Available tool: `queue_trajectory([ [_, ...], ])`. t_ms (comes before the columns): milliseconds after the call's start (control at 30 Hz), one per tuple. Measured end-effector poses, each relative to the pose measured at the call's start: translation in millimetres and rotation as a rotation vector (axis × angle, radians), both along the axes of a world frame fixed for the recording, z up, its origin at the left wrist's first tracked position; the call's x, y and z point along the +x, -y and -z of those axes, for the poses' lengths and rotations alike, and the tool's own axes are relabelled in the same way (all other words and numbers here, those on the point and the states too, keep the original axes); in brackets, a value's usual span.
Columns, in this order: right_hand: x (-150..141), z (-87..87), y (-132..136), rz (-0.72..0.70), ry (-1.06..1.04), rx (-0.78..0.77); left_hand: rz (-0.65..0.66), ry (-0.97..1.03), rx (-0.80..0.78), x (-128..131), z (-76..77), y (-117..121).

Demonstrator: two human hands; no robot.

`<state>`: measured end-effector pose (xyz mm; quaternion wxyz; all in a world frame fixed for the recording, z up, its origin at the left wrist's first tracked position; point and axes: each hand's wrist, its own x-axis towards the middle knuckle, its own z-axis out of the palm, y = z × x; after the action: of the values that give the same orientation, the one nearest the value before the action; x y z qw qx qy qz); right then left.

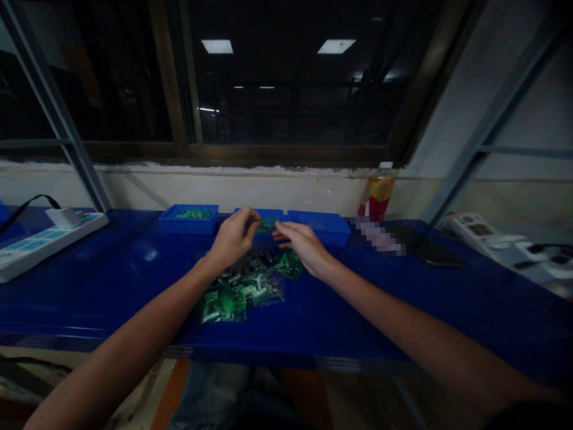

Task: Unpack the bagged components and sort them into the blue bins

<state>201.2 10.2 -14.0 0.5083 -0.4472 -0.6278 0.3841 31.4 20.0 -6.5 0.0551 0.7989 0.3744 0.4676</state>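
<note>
My left hand (232, 238) and my right hand (303, 244) meet over the blue table (121, 276), both pinching a small green circuit board (266, 226) between their fingertips. Just beneath them lies a heap of several green boards in clear plastic bags (243, 289). Behind the hands stand a blue tray (189, 219) with green parts in it and two more blue trays (320, 225), the middle one partly hidden by my fingers.
A white power strip (33, 247) with a plug and black cable lies at the left. A red and yellow packet (376, 198) leans against the wall. A dark phone (433, 250) and white devices (510, 245) sit at the right. A dark window runs behind.
</note>
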Motion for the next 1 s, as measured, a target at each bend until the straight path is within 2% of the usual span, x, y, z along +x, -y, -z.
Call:
queue_trajectory([
  [67,0,-2.0,2,-0.045,-0.171,-0.120,0.037,-0.101,0.102,2,-2.4,7],
  [133,1,-2.5,2,-0.035,-0.257,-0.132,0.075,-0.166,0.149,4,-4.5,12],
  [233,4,-0.1,-2,0.064,-0.273,-0.018,0.110,-0.240,0.157,7,-4.4,14],
  [300,5,2.0,-6,0.114,-0.277,0.060,0.132,-0.247,0.096,8,-2.4,12],
  [367,6,3.0,-7,0.119,-0.273,0.112,0.163,-0.166,-0.057,9,-0.3,9],
  [433,6,2.7,-6,0.111,-0.222,0.179,0.194,-0.010,-0.292,10,0.5,6],
  [500,5,1.4,-1,0.113,-0.078,0.326,0.217,0.173,-0.558,9,-0.4,4],
  [567,3,-0.2,7,0.099,0.135,0.541,0.250,0.327,-0.776,8,-2.3,3],
  [667,0,-1.3,17,0.051,0.392,0.779,0.288,0.484,-0.895,7,-4.0,2],
  [767,-2,-0.8,18,0.102,0.486,0.804,0.259,0.528,-0.776,8,-2.8,0],
  [833,-1,-0.7,14,0.171,0.464,0.725,0.211,0.492,-0.601,8,-1.8,-1],
  [900,1,-1.9,10,0.185,0.335,0.537,0.158,0.387,-0.375,7,-1.8,0],
  [1000,1,-5.6,7,0.056,-0.005,0.124,0.123,0.115,-0.066,6,-3.2,5],
])
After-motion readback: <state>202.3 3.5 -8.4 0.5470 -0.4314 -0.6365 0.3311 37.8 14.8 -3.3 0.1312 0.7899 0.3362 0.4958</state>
